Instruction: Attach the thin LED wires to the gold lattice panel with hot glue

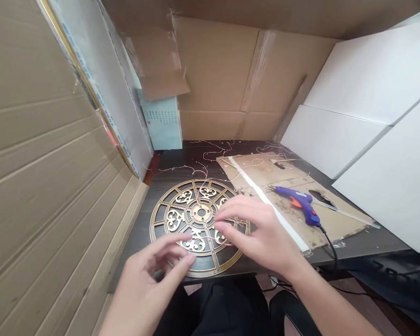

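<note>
A round, gold-coloured openwork disc (202,264) with scrolled ornaments lies flat on the dark table in front of me. Over its near left part is my left hand (157,263), thumb and index finger apart with nothing visible between them. My right hand (255,228) is above the disc's right side, thumb and index fingertips drawn close together; whatever is between them is too small to make out. A thin reddish wire (213,239) runs across the disc between my hands and passes under the right one. More thin wires (206,179) come out near the disc's hub.
A blue glue gun (301,200) with an orange trigger rests on a stained cardboard sheet (287,179), beside a white strip (266,200). Loose thin wires (217,154) are scattered at the back. Cardboard walls, white boxes (367,88) and a pale blue box (163,123) surround the table.
</note>
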Demonstrator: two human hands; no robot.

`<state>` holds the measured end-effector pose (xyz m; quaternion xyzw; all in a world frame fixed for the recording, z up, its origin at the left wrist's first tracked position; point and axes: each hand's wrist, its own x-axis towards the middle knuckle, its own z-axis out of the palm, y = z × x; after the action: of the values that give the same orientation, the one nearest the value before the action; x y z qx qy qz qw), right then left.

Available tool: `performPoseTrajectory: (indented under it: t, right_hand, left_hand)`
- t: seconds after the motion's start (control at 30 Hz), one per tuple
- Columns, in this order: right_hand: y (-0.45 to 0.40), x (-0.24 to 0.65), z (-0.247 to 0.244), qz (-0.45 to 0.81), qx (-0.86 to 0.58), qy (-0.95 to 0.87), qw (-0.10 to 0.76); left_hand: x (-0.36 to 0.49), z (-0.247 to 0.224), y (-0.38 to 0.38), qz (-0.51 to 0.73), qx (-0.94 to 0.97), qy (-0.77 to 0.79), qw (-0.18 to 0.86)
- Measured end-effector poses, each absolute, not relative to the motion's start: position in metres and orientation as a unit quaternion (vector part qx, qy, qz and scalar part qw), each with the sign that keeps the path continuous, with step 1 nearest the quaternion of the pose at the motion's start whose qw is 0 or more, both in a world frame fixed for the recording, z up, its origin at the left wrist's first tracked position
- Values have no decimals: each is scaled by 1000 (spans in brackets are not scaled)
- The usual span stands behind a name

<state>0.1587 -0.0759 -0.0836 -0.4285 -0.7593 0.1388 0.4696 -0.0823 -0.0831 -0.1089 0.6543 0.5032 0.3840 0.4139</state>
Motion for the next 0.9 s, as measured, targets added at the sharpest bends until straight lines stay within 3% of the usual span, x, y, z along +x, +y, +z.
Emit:
performPoseTrajectory:
  t: [0.13, 0.3, 0.37, 0.43, 0.63, 0.77, 0.9]
  right_hand:
    - [-102, 170, -84, 165, -417, -738, 504]
    - [-116, 183, -99, 296, -462, -762, 344]
    - [-119, 183, -109, 334, -450, -760, 330]
    - [-119, 182, -118, 349, -443, -750, 347]
    - [-109, 190, -129, 248, -512, -684, 458]
    - [-101, 195, -131, 300, -522, -635, 483]
    - [-90, 203, -135, 461, -483, -406, 624]
  left_hand:
    - [-53, -108, -80, 373, 641, 476, 474]
    - [-33, -122, -90, 347, 659, 445, 497]
    - [-31, -127, -93, 347, 673, 438, 484]
    - [-33, -131, -96, 367, 717, 429, 410]
    - [-65, -145, -98, 314, 887, 337, -42]
    - [-76, -147, -100, 297, 901, 291, -127]
    - [-89, -139, -107, 297, 903, 262, -167]
